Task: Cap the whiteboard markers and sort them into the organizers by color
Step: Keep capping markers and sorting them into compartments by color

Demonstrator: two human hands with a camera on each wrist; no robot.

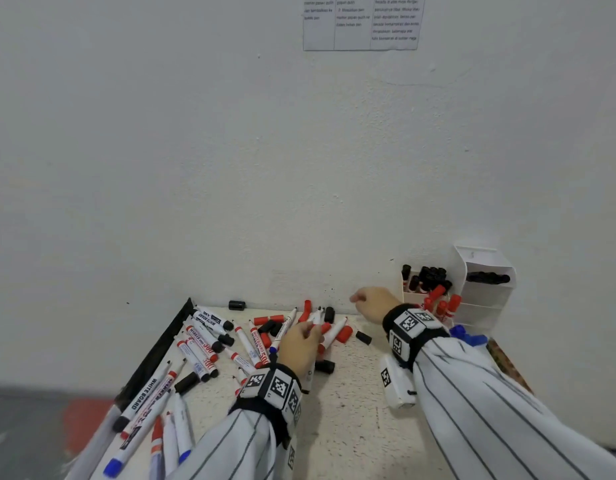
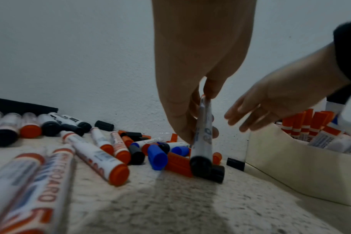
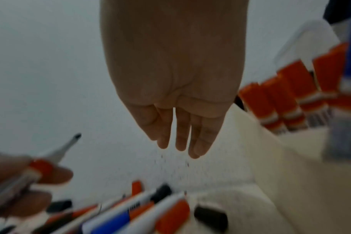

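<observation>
My left hand (image 1: 311,332) pinches an uncapped marker (image 2: 202,139) with a white barrel, a red collar and a dark tip, and holds it upright over the pile. Many loose whiteboard markers (image 1: 209,337) in red, black and blue lie across the table with scattered red caps (image 1: 265,320) and black caps (image 1: 363,337). A blue cap (image 2: 156,156) lies near the held marker. My right hand (image 1: 368,303) hovers with straight fingers (image 3: 182,139) and holds nothing, between the pile and the organizers. Capped red markers (image 1: 441,306), black markers (image 1: 426,278) and blue markers (image 1: 469,336) stand sorted at the right.
A tall white organizer (image 1: 486,271) stands against the wall at the far right, with a low cream box wall (image 2: 291,158) in front of it. A black strip (image 1: 161,351) edges the table's left side. A printed sheet (image 1: 360,22) hangs on the wall.
</observation>
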